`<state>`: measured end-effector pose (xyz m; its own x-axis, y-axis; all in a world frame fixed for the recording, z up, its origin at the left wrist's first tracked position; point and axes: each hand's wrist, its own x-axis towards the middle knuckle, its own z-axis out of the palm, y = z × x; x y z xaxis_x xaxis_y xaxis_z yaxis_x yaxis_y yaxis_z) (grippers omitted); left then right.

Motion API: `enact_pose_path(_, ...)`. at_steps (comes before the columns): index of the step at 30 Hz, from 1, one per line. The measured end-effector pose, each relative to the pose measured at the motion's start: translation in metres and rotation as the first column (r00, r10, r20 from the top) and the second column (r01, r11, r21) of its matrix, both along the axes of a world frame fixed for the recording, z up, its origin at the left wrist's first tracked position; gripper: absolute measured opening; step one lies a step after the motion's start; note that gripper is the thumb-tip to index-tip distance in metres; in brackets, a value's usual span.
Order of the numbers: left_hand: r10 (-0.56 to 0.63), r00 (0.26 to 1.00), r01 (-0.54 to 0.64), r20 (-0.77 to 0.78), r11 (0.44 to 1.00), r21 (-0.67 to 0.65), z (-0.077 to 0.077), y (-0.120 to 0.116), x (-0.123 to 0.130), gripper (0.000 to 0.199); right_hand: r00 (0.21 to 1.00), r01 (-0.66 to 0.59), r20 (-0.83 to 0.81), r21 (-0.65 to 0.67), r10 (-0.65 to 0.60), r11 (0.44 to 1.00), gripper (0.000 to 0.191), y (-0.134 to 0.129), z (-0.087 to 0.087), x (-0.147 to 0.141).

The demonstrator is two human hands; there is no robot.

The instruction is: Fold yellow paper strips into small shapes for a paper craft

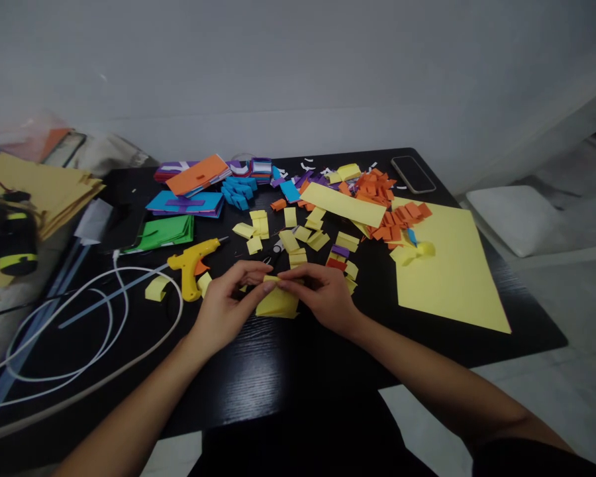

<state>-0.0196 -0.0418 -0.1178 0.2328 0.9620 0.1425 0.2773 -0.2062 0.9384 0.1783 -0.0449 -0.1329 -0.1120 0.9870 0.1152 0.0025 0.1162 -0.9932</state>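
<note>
Over the front middle of the black table, my left hand (232, 296) and my right hand (324, 295) meet at the top edge of a small yellow paper piece (277, 303). Both hands are closed, thumbs and fingers pinching that edge from either side. The paper's lower part hangs toward me below the fingertips. Several small folded yellow paper pieces (289, 240) lie scattered just beyond my hands. Left of my left hand rests a yellow glue gun (193, 264), its nozzle pointing away to the right. Scissors, partly hidden, lie among the pieces behind my fingers.
A large yellow sheet (449, 278) covers the table's right side, beside heaped orange paper pieces (375, 192). A phone (413, 174) lies at the far right corner. Blue pieces (238, 192), coloured paper stacks (185, 203) and a green packet (166, 232) sit back left. A white cable (112, 318) loops at left.
</note>
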Motion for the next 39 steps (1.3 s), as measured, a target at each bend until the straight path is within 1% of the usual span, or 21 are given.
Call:
enact_pose_path(2,0.008,0.999,-0.006,-0.033,0.998,0.069,-0.0008,0.0001,-0.0018,0.018,0.999,-0.012,0.034,0.050,0.010,0.999,0.010,0.0002,-0.0010,0.0009)
enact_pose_path(5,0.024,0.995,-0.011,-0.093,0.991,0.136,-0.0014,0.0000,-0.0031,0.009,0.996,-0.028,0.085,0.118,0.018,0.993,0.009,0.0001,-0.0015,0.0025)
enact_pose_path(10,0.039,0.997,-0.033,-0.068,0.996,0.088,0.0003,0.0003,-0.0023,0.007,0.989,-0.033,0.149,0.188,0.005,0.982,0.009,-0.0006,0.0019,0.0025)
enact_pose_path(12,0.045,0.998,-0.042,-0.053,0.997,0.067,0.0009,0.0006,-0.0024,0.007,0.987,-0.016,0.163,0.177,-0.013,0.984,0.012,-0.0006,0.0024,0.0020)
enact_pose_path(14,0.054,0.997,-0.051,-0.050,0.997,0.054,0.0013,0.0008,-0.0027,0.008,0.986,-0.006,0.167,0.137,-0.017,0.991,0.023,-0.0004,0.0018,0.0018)
enact_pose_path(15,0.058,0.997,-0.055,-0.052,0.997,0.049,0.0015,0.0008,-0.0028,0.008,0.985,-0.020,0.174,0.115,-0.001,0.993,0.025,-0.0002,0.0014,0.0018)
enact_pose_path(18,0.050,0.998,-0.048,-0.044,0.998,0.031,0.0023,0.0008,-0.0022,0.008,0.982,-0.030,0.186,0.077,0.015,0.997,0.018,0.0003,0.0013,0.0020)
enact_pose_path(23,0.002,0.999,-0.001,-0.046,1.000,0.027,0.0037,0.0012,-0.0004,0.011,0.983,-0.035,0.180,0.054,0.025,0.998,0.016,0.0000,0.0049,0.0027)
enact_pose_path(28,-0.051,0.989,0.057,-0.137,0.998,0.041,0.0053,0.0015,-0.0010,0.015,0.982,-0.039,0.189,0.076,0.024,0.996,0.013,0.0000,0.0062,0.0044)
enact_pose_path(31,-0.081,0.982,0.087,-0.168,0.996,0.029,0.0066,0.0016,-0.0014,0.014,0.977,-0.053,0.209,0.045,0.043,0.998,0.016,-0.0003,0.0053,0.0041)
enact_pose_path(33,-0.072,0.984,0.074,-0.164,0.997,0.007,0.0069,0.0017,-0.0017,0.016,0.984,-0.065,0.168,-0.017,0.067,0.998,0.018,0.0000,0.0043,0.0031)
enact_pose_path(35,-0.049,0.987,0.045,-0.151,0.999,-0.028,0.0070,0.0018,-0.0022,0.018,0.993,-0.103,0.051,-0.110,0.109,0.989,0.022,0.0010,0.0032,0.0021)
enact_pose_path(37,-0.028,0.991,0.020,-0.129,0.998,-0.062,0.0069,0.0020,-0.0025,0.020,0.985,-0.165,-0.077,-0.195,0.153,0.967,0.030,0.0027,0.0023,0.0016)
enact_pose_path(39,-0.022,0.993,0.013,-0.112,0.997,-0.082,0.0068,0.0022,-0.0024,0.020,0.973,-0.207,-0.150,-0.245,0.174,0.947,0.033,0.0045,0.0013,0.0015)
